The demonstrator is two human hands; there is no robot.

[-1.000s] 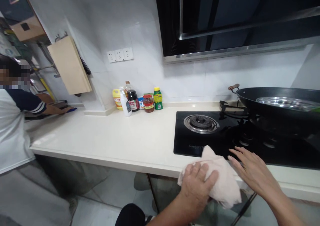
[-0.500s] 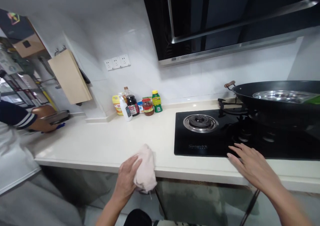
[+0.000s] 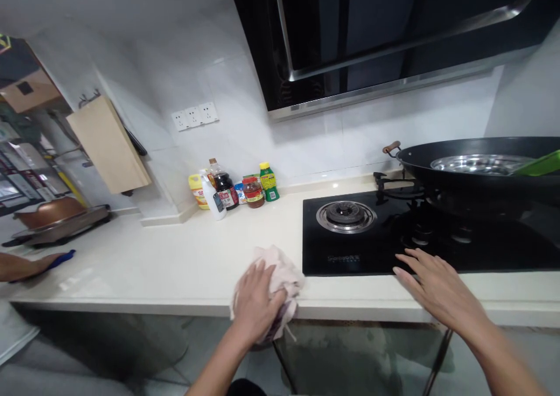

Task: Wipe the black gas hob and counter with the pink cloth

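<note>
My left hand is closed over a pale pink cloth at the front edge of the white countertop. Part of the cloth hangs down past the edge, and it lies just left of the black gas stove. My right hand has its fingers spread at the stove's front edge and holds nothing. Whether its fingertips touch the glass I cannot tell. A large black wok sits on the stove's right side, with a shiny metal bowl or colander and a green-handled utensil in it.
Bottles and jars, among them a white spray bottle and a red-lidded jar, stand against the wall. A co-worker's hand presses a blue cloth on the counter at left. Behind it is a copper-coloured pot. A range hood hangs overhead.
My left hand has moved right along the counter edge with the cloth, which is more spread out. My right hand stays nearly still. The co-worker's arm shifted left in view as the camera turned.
</note>
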